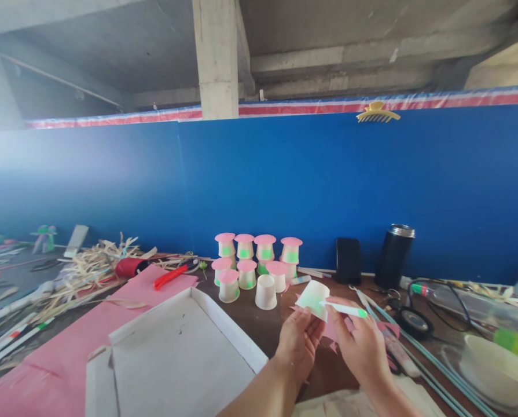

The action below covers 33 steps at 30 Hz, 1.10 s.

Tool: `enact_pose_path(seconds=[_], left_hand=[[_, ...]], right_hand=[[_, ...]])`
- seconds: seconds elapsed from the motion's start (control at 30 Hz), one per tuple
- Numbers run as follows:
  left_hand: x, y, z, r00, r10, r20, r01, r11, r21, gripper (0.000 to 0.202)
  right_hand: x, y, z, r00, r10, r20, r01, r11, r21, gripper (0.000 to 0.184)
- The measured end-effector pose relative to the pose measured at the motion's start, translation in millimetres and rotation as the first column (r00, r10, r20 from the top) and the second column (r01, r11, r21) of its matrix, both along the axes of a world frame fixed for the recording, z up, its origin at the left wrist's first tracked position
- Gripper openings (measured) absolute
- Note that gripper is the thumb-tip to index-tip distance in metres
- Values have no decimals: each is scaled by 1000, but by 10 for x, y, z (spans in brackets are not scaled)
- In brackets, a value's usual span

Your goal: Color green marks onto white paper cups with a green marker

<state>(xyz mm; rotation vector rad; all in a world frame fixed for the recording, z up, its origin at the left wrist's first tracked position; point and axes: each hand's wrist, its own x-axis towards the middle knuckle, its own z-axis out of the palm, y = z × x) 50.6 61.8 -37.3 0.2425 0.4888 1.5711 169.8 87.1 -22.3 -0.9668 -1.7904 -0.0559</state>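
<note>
My left hand [300,341] is closed around the rim side of a white paper cup [313,295], which is tilted upside down and bears a green patch on its side. In my right hand [363,344] is a white marker with a green end [348,310], its tip against the cup. Ahead stands a group of upturned paper cups [246,275], several with pink paper discs on top and green patches on their sides. A plain white cup [266,292] without a disc stands at the front of the group. Pink paper scraps [330,330] lie beneath my hands.
A white box lid [172,353] lies on pink paper [59,370] at the left, near a red cutter [171,277] and paper strips [106,260]. At the right are a phone [348,260], a black flask [395,255], a tape roll [414,321] and a bowl [497,368].
</note>
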Motion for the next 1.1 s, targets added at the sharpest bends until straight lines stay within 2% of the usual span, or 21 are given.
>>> enact_pose_path(seconds=[0.1, 0.27, 0.43, 0.63, 0.83, 1.1], left_hand=[[6, 4, -10, 1000, 1, 1, -1, 1000, 3, 20], [4, 11, -12, 1000, 20, -6, -20, 1000, 12, 18], [8, 14, -3, 1000, -3, -18, 3, 1000, 14, 19], [9, 10, 25, 999, 24, -30, -24, 1000, 14, 12], [21, 4, 48, 998, 4, -59, -3, 1000, 18, 18], [7, 14, 7, 998, 25, -61, -24, 999, 28, 15]], right_hand=[[1, 1, 4, 999, -32, 3, 32, 999, -12, 28], [-14, -3, -14, 997, 3, 83, -3, 1000, 4, 27], [12, 12, -10, 996, -85, 7, 85, 996, 3, 32], [-18, 0, -32, 994, 41, 100, -39, 999, -21, 26], [-17, 1, -24, 994, -106, 30, 105, 994, 44, 30], [4, 30, -61, 995, 18, 97, -18, 1000, 0, 25]])
